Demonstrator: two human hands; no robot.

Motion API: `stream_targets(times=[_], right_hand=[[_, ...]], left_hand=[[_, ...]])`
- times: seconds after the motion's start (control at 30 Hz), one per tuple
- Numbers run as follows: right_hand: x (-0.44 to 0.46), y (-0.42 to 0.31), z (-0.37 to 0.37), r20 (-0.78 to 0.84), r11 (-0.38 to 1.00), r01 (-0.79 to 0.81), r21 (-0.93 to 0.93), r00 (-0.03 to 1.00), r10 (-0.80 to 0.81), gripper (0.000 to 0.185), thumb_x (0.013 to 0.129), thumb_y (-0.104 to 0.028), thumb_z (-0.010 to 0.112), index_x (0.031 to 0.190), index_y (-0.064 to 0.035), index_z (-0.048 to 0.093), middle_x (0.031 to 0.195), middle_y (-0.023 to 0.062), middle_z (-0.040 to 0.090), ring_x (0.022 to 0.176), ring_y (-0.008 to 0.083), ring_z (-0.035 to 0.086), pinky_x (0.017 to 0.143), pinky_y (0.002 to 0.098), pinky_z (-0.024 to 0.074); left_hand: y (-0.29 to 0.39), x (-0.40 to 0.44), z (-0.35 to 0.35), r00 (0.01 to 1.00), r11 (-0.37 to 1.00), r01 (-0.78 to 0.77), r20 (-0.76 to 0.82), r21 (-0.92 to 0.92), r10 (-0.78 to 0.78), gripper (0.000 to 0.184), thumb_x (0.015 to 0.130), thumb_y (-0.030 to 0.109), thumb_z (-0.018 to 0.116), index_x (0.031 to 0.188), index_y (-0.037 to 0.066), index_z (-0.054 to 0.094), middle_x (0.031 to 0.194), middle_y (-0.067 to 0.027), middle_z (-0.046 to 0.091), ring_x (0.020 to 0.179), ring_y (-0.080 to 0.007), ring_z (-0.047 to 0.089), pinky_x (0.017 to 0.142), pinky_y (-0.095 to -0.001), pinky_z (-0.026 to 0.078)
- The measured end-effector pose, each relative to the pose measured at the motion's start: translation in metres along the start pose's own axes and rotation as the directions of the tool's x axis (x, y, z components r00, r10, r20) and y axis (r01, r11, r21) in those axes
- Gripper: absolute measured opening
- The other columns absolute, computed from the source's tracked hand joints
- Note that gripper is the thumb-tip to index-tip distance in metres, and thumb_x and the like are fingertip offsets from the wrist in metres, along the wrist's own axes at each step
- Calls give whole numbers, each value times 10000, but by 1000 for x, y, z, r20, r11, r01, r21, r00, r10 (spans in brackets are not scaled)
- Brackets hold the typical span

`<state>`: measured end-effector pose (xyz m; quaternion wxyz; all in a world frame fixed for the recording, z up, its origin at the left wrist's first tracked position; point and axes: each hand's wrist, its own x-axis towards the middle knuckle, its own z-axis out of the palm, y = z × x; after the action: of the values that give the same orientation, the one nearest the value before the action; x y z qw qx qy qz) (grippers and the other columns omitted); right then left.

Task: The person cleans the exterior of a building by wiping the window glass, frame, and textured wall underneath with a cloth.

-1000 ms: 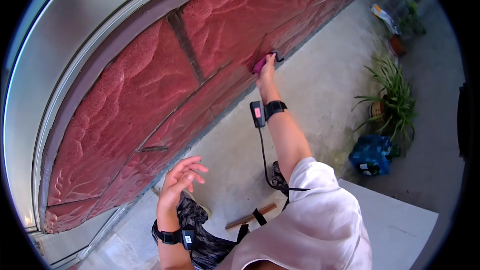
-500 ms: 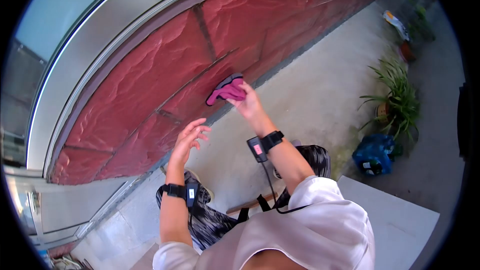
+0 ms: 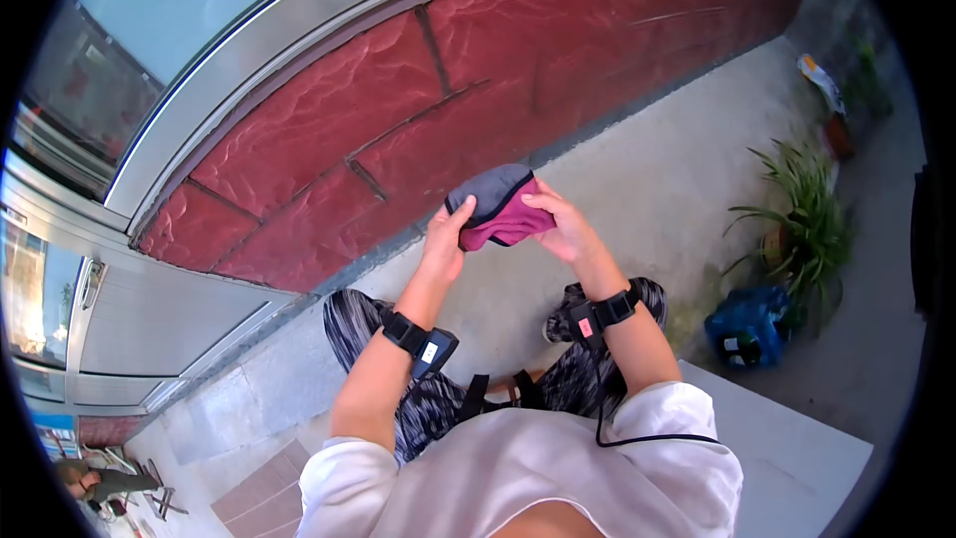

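A folded cloth [image 3: 498,201], grey on one side and magenta on the other with dark edging, is held up between both hands. My left hand [image 3: 447,237] grips its left end, thumb on top. At the right end, my right hand [image 3: 566,225] pinches the magenta part. The fingers beneath the cloth are partly hidden. Each wrist wears a black strap with a small box.
Beyond the hands runs a red stone wall [image 3: 388,139] under a metal window frame. On the right are a potted plant [image 3: 797,229], a blue plastic jug [image 3: 747,327] and a white board [image 3: 777,438]. A person [image 3: 110,481] is at lower left.
My left hand, empty and spread before, has moved up and right and taken hold of the cloth. My right hand has moved right and slightly down with it, and the cloth is spread wider.
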<state>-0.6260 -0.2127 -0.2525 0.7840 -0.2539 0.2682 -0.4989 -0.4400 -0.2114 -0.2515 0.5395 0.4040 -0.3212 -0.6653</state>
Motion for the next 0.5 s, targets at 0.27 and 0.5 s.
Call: stream_targets(times=[0.27,0.5], right_hand=[[-24,-11,-66,-100,976,-100,-192,992,82,456,810,-142,612,1237,-106,459,1203,74,519,1000,156,552,870,341,435],[-20,-10,-72,216,777,303,-552,952,-218,473,791,-78,608,1241,-99,463,1300,151,387,951,152,560,797,318,481]], left_hand=[[-1,-12,44,1000,947,7,7,320,-10,296,893,259,543,1064,19,573,1018,-40,609,923,-109,551,831,-259,424],[-2,22,50,969,956,243,1,166,-247,322,913,246,480,1114,-5,511,1048,-119,591,928,-206,588,823,-326,476]])
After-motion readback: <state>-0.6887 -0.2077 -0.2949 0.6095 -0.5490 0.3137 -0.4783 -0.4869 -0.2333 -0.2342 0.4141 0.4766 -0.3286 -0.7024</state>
